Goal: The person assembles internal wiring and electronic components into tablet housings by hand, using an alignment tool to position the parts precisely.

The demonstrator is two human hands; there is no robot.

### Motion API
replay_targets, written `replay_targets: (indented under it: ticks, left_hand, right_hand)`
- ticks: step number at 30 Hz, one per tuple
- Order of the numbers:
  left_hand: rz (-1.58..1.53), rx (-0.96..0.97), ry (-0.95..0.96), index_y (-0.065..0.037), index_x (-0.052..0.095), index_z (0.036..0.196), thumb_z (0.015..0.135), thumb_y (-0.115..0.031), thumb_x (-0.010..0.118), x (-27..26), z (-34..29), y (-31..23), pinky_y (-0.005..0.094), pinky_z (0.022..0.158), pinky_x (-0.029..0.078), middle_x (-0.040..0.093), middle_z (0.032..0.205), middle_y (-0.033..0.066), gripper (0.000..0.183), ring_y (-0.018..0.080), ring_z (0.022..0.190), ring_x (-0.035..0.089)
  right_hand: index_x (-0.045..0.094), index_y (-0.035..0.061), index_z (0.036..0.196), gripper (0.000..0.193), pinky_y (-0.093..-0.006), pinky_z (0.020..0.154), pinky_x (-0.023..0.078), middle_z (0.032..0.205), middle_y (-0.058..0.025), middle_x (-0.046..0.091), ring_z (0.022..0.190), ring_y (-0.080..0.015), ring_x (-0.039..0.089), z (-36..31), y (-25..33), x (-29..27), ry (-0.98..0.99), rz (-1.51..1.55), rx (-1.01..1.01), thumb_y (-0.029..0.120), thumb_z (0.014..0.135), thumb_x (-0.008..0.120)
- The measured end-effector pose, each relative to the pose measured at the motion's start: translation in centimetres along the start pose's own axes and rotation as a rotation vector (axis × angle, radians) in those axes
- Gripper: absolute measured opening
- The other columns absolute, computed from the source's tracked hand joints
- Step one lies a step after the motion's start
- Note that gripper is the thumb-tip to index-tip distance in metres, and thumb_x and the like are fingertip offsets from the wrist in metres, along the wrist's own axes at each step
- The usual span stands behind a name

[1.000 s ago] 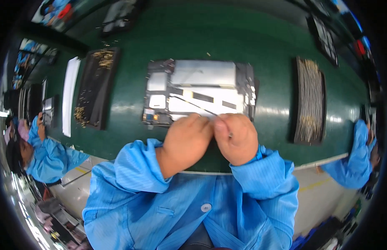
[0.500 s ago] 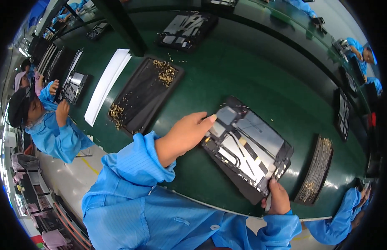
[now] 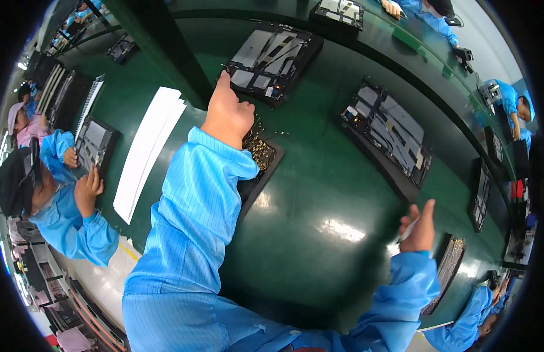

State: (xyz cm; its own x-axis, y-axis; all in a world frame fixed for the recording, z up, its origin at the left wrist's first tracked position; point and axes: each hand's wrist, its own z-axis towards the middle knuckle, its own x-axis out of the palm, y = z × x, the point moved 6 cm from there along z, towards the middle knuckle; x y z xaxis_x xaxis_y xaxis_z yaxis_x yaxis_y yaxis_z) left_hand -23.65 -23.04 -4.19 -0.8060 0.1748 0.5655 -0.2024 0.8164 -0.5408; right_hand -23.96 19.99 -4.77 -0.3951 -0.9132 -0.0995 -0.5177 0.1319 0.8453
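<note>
So the left hand [image 3: 228,114] is stretched way out over a shallow black rectangular tray of small brass-coloured screws [image 3: 261,157], fingers bunched down together right at the tray's far end, thumb sticking up toward 12 o'clock; can't tell if it's actually got a screw pinched, since the fingertips are hidden under the knuckles. Some loose screws are scattered on the glossy dark green work table [image 3: 319,205] just beside the hand, around 2 o'clock from it. The right hand [image 3: 420,226] hangs well apart, out at about 4 o'clock from the left one, fingers loosely curled with something small and pale pinched in them, too blurry to say what. Just past the left hand at 12 o'clock sits a black open device chassis with grey metal plates [image 3: 272,56], and another open black device with exposed boards [image 3: 389,132] lies off at 3 o'clock. A stack of long white paper strips [image 3: 146,149] lies at 9 o'clock from the tray. Further left, a co-worker in a light blue smock [image 3: 61,205] has both hands on a dark flat panel [image 3: 95,144].
</note>
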Motion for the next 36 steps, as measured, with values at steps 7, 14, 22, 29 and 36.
replay_targets:
  ticks: [7, 14, 22, 29, 36]
  left_hand:
    - [0.089, 0.079, 0.008, -0.006, 0.049, 0.094, 0.079, -0.027, 0.05, 1.3, 4.3, 0.3, 0.0248, 0.064, 0.037, 0.046, 0.084, 0.0044, 0.026, 0.0139, 0.071, 0.04]
    - [0.31, 0.194, 0.147, 0.0, 0.047, 0.074, 0.074, -0.018, 0.053, 3.6, 0.7, -0.5, 0.0318, 0.07, 0.041, 0.051, 0.072, 0.0092, 0.018, 0.0222, 0.07, 0.05]
    - [0.261, 0.24, 0.467, 0.002, 0.049, 0.089, 0.077, -0.014, 0.047, 4.5, -10.4, -2.7, 0.0317, 0.07, 0.043, 0.055, 0.084, 0.0103, 0.019, 0.0207, 0.075, 0.054]
    - [0.523, 0.096, 0.552, 0.004, 0.047, 0.095, 0.075, -0.013, 0.048, -2.4, -19.1, -0.8, 0.0325, 0.073, 0.044, 0.055, 0.088, 0.0111, 0.026, 0.0201, 0.081, 0.055]
    - [1.118, -0.276, 0.753, 0.002, 0.051, 0.091, 0.078, -0.022, 0.051, -8.7, -23.1, 10.3, 0.0237, 0.067, 0.039, 0.054, 0.083, 0.0047, 0.027, 0.0102, 0.072, 0.048]
  right_hand:
    - [0.038, 0.0011, 0.112, 0.043, -0.0183, 0.041, 0.035, 0.087, -0.0057, 0.051, 0.056, -0.0078, 0.043, -5.5, -2.2, 4.0, 0.015, -0.163, -0.168, 0.028, 0.08, 0.047]
    - [0.039, 0.0004, 0.113, 0.044, -0.0182, 0.041, 0.035, 0.078, -0.0051, 0.052, 0.056, -0.0075, 0.043, -5.2, -1.7, 3.8, -0.038, -0.196, -0.188, 0.028, 0.079, 0.047]
    - [0.03, 0.0057, 0.122, 0.051, -0.0216, 0.043, 0.038, 0.107, -0.0065, 0.046, 0.065, -0.011, 0.047, 0.3, 1.0, 9.1, 0.261, -0.149, -0.276, 0.032, 0.08, 0.044]
    - [0.037, 0.0018, 0.115, 0.047, -0.0224, 0.044, 0.038, 0.088, -0.0083, 0.053, 0.056, -0.0112, 0.047, -5.2, -3.2, 2.3, 0.366, -0.091, -0.149, 0.032, 0.08, 0.045]
    - [0.04, 0.0031, 0.107, 0.041, -0.0223, 0.047, 0.038, 0.09, -0.0089, 0.051, 0.063, -0.0136, 0.048, -7.6, -2.3, -17.1, -0.351, 0.11, -0.367, 0.035, 0.081, 0.042]
